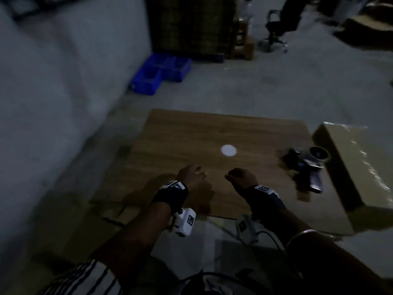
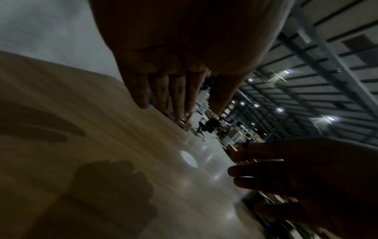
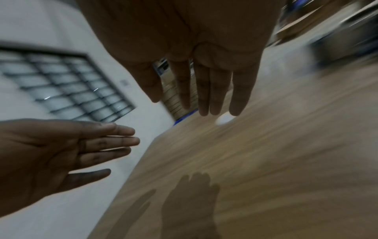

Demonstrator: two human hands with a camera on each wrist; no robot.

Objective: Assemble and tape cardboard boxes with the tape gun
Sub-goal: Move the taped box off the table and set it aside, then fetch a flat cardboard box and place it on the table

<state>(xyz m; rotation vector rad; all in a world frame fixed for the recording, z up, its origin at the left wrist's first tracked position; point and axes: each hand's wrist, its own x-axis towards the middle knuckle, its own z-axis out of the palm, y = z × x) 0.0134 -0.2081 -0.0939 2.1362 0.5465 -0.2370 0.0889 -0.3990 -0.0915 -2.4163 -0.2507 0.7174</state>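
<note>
From the head view, the left hand (image 1: pixel 192 174) and right hand (image 1: pixel 241 177) hang over the near part of the wooden counter (image 1: pixel 191 133), holding nothing, while the tape gun (image 1: pixel 306 167) lies at the counter's right edge against a taped cardboard box (image 1: pixel 357 167), and blue bins (image 1: pixel 161 72) sit on the grey floor beyond. The left wrist view shows what the head view hides: the left fingers (image 2: pixel 180 97) are straight and loose above the counter's white dot (image 2: pixel 189 159), with ceiling lights (image 2: pixel 330 118) far behind. The right wrist view shows the right fingers (image 3: pixel 214 90) straight too, and a barred window (image 3: pixel 61 84) in the wall.
</note>
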